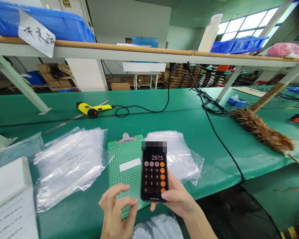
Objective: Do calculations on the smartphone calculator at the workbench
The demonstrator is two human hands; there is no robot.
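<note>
My right hand (177, 196) is wrapped round a black smartphone (152, 182), its thumb at the lower right corner of the screen. A calculator showing 287.5 is on the display. My left hand (118, 209) is to the left of the phone, over the lower part of a green clipboard (116, 181) with a grid pattern. Its thumb and a finger come together in a pinch; what they hold, if anything, I cannot make out. A blank white strip (130, 165) lies on the clipboard, below its metal clip (126, 138). The phone covers the board's right side.
Clear plastic bags lie in a left stack (69, 162) and a right stack (175, 151). Behind are a yellow heat-gun-like tool (89, 110) and a steel ruler (71, 120). A black cable (214, 129) crosses the green table; a feather duster (261, 131) lies right. A shelf (139, 50) spans above.
</note>
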